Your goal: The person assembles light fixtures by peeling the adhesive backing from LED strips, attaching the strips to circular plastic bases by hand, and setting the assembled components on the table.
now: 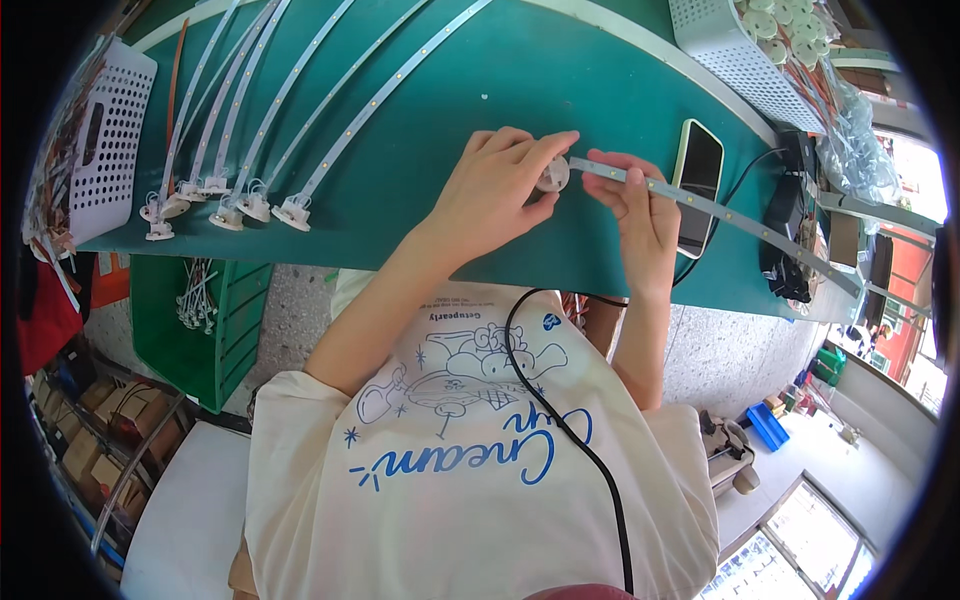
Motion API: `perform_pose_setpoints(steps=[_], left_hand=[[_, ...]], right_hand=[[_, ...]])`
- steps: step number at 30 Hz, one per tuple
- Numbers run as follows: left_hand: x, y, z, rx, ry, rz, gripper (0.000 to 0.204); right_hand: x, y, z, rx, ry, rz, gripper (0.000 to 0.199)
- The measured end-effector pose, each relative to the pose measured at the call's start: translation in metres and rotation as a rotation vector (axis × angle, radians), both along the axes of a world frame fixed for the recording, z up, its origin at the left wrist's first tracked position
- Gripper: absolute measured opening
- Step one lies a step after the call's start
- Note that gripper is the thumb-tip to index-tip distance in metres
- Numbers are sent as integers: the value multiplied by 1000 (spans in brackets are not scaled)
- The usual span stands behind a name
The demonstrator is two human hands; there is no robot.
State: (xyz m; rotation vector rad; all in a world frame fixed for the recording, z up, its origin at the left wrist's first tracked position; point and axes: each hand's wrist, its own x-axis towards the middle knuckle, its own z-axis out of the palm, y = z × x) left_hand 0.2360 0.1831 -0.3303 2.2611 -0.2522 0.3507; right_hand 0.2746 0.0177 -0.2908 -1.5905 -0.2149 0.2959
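Over the green table, my left hand (505, 190) is closed around a small round whitish disc (553, 173), its fingers curled about the edge. My right hand (637, 200) pinches a narrow LED strip (735, 217) close to the end that meets the disc. From there the strip runs off to the right past the phone. Whether strip and disc are joined is too small to tell. On the left part of the table lie several LED strips (345, 135), side by side, each with a round white piece (292, 212) and short wires at its near end.
A phone (700, 165) lies right of my right hand, beside a black cable (735, 200). White perforated baskets stand at the left (115, 140) and back right (725, 55), the right one with round white pieces. Below the table's left edge sits a green crate (240, 335).
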Motion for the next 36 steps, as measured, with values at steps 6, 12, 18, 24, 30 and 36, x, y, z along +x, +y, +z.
perform_pose_setpoints(steps=[6, 12, 18, 24, 30, 36], left_hand=[[0, -2, -4, -12, -68, 11, 52], [0, -2, -5, -20, -75, 24, 50], [1, -3, -5, -27, -83, 31, 50], [1, -4, -7, -13, -31, 27, 52], [1, -4, -8, -31, -84, 50, 48], [2, -5, -8, -19, -98, 57, 48]], right_hand=[[10, 1, 3, -173, -124, 113, 23], [13, 8, -1, -343, -131, 114, 16], [11, 10, 2, -391, -128, 107, 15], [11, 18, 8, -521, -240, 71, 14], [10, 11, 9, -538, -235, 99, 15], [12, 12, 3, -443, -213, 85, 15]])
